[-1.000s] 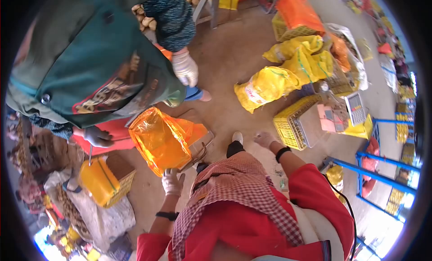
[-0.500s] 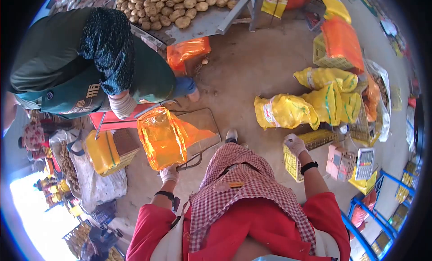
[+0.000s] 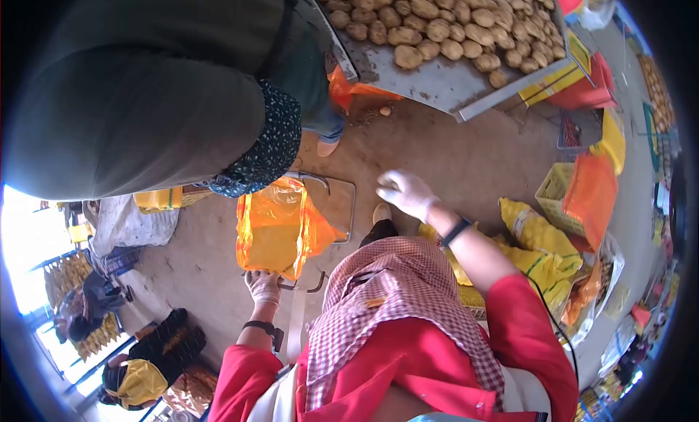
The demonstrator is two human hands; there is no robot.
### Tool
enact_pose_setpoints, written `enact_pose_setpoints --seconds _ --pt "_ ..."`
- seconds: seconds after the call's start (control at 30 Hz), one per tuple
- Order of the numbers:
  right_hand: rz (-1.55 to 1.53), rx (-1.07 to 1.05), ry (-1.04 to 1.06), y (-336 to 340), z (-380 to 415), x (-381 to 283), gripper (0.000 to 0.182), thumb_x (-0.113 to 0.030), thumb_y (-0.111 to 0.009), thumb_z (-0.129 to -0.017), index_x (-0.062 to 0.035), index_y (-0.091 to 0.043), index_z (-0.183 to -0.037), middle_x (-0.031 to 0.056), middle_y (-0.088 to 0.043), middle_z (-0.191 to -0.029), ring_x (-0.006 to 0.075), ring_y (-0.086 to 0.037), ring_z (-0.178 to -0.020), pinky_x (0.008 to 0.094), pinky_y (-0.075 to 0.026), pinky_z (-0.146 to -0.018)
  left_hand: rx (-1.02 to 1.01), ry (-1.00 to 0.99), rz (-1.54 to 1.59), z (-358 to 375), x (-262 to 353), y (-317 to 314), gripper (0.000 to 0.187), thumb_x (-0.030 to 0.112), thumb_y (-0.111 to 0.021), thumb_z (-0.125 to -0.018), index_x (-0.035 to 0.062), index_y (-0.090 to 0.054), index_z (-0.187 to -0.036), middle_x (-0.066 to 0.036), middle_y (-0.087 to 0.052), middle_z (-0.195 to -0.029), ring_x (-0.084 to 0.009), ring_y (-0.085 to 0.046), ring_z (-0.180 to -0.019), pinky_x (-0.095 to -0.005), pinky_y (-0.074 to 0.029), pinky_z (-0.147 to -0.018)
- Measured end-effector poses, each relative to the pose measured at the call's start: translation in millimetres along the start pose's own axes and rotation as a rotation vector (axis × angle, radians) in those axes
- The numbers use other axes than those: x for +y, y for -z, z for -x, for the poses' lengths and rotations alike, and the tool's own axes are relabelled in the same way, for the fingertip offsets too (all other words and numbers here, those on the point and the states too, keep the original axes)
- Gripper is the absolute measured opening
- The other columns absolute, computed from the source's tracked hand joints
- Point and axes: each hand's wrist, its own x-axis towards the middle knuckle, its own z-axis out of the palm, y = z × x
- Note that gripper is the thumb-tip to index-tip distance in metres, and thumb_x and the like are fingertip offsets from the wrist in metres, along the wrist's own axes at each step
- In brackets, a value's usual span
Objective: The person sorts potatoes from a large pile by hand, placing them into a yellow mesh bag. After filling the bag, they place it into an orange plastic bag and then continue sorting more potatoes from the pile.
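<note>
An orange plastic bag (image 3: 271, 233) stands with its mouth spread on a metal-framed stand. My left hand (image 3: 263, 286), in a pale glove, is at the bag's near edge, its fingers closed on the rim. My right hand (image 3: 408, 192), also gloved, hangs in the air right of the stand. Its fingers are loosely bent and apart, with nothing visible in them. Filled yellow mesh bags (image 3: 542, 265) lie beyond my right forearm, which partly hides them.
A co-worker (image 3: 145, 116) leans in from the upper left, hands hidden. Several potatoes lie on a metal table (image 3: 451, 94) ahead. A yellow crate (image 3: 551, 185) with an orange bag stands at right. Another person (image 3: 156, 360) is at lower left.
My right hand has moved from the yellow crate at right towards the middle. The view has turned and shifted forward; the co-worker and the potato table appear larger. My left hand remains at the orange bag.
</note>
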Motion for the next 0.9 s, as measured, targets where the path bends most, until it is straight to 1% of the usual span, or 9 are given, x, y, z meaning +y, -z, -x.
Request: enact_pose_setpoints --seconds 0.17,0.23,0.3,0.37,0.43,0.47,0.57,0.77,0.9 --pt "0.226 -0.172 0.122 -43.0 -114.7 -80.1 0.055 -0.046 -0.062 -0.088 -0.0071 -0.060 -0.127 0.0180 -0.056 -0.135 0.0323 -0.055 -0.124 0.0421 -0.043 -0.103 0.064 0.134 0.068 3.4 5.6 -2.8 0.021 0.031 -0.072 -0.076 0.0258 -0.073 -0.096 -0.007 -0.062 -0.123 -0.0320 -0.046 -0.127 -0.0561 -0.017 -0.116" --pt "0.218 -0.268 0.090 -72.0 -139.9 -104.3 0.055 -0.044 -0.062 -0.089 -0.0073 -0.058 -0.130 0.0184 -0.059 -0.131 0.0340 -0.056 -0.122 0.0415 -0.044 -0.102 0.108 0.217 0.070 18.2 24.1 -11.1 0.028 0.027 -0.070 -0.078 0.0212 -0.070 -0.105 -0.009 -0.060 -0.126 -0.0327 -0.044 -0.129 -0.0540 -0.024 -0.114" --pt "0.165 -0.409 0.122 -110.4 -159.8 -107.0 0.056 -0.041 -0.063 -0.089 -0.0042 -0.055 -0.131 0.0236 -0.061 -0.126 0.0368 -0.057 -0.118 0.0445 -0.045 -0.099 0.644 0.626 0.475 31.1 47.8 -21.5 0.042 0.028 -0.068 -0.078 0.0154 -0.062 -0.117 -0.011 -0.059 -0.127 -0.0334 -0.047 -0.127 -0.0495 -0.034 -0.109" --pt "0.222 -0.396 0.103 -140.6 -163.3 -98.0 0.040 -0.035 -0.061 -0.091 -0.0034 -0.059 -0.116 0.0250 -0.065 -0.112 0.0412 -0.062 -0.106 0.0483 -0.048 -0.088 0.650 0.853 0.448 43.9 71.6 -20.8 0.046 0.034 -0.065 -0.086 0.0118 -0.055 -0.125 -0.010 -0.059 -0.126 -0.0299 -0.055 -0.118 -0.0458 -0.046 -0.098" --pt "0.138 -0.349 0.053 -142.6 -156.3 -95.5 0.036 -0.034 -0.060 -0.092 -0.0045 -0.061 -0.114 0.0248 -0.065 -0.110 0.0409 -0.062 -0.103 0.0486 -0.048 -0.086 0.445 1.227 2.083 40.6 81.8 -10.0 0.042 0.040 -0.059 -0.094 0.0141 -0.055 -0.126 -0.007 -0.061 -0.119 -0.0254 -0.062 -0.106 -0.0448 -0.052 -0.087" --pt "0.126 -0.332 0.057 -140.5 -153.8 -92.5 0.036 -0.034 -0.061 -0.091 -0.0043 -0.062 -0.111 0.0247 -0.066 -0.106 0.0409 -0.063 -0.101 0.0479 -0.048 -0.086 0.419 1.193 2.350 33.9 84.4 1.4 0.042 0.044 -0.054 -0.098 0.0115 -0.055 -0.125 -0.004 -0.063 -0.108 -0.0214 -0.064 -0.095 -0.0390 -0.054 -0.075" --pt "0.017 -0.270 0.030 -114.3 -139.0 -63.3 0.034 -0.034 -0.062 -0.090 -0.0047 -0.063 -0.107 0.0236 -0.067 -0.104 0.0410 -0.063 -0.099 0.0470 -0.047 -0.084 0.528 1.165 2.327 -0.3 76.6 -15.2 0.040 0.041 -0.054 -0.098 0.0089 -0.055 -0.122 -0.002 -0.062 -0.095 -0.0179 -0.062 -0.084 -0.0336 -0.052 -0.070" --pt "-0.445 -0.001 -0.181 -38.6 -83.9 36.1 0.024 -0.025 -0.067 -0.092 -0.0032 -0.061 -0.100 0.0070 -0.062 -0.081 0.0172 -0.057 -0.074 0.0337 -0.047 -0.069 0.447 0.817 1.939 -83.0 94.0 77.6 0.039 0.035 -0.053 -0.100 0.0067 -0.059 -0.127 0.007 -0.045 -0.075 -0.0058 -0.042 -0.061 -0.0224 -0.037 -0.054" --pt "-0.721 0.106 -0.348 0.9 -36.9 53.4 0.014 -0.018 -0.065 -0.094 -0.0080 -0.062 -0.103 -0.0021 -0.059 -0.080 0.0081 -0.052 -0.063 0.0245 -0.045 -0.058 0.437 0.459 1.799 -177.0 105.5 122.2 0.040 0.033 -0.055 -0.100 0.0056 -0.060 -0.129 0.006 -0.053 -0.080 -0.0038 -0.043 -0.064 -0.0204 -0.037 -0.056"
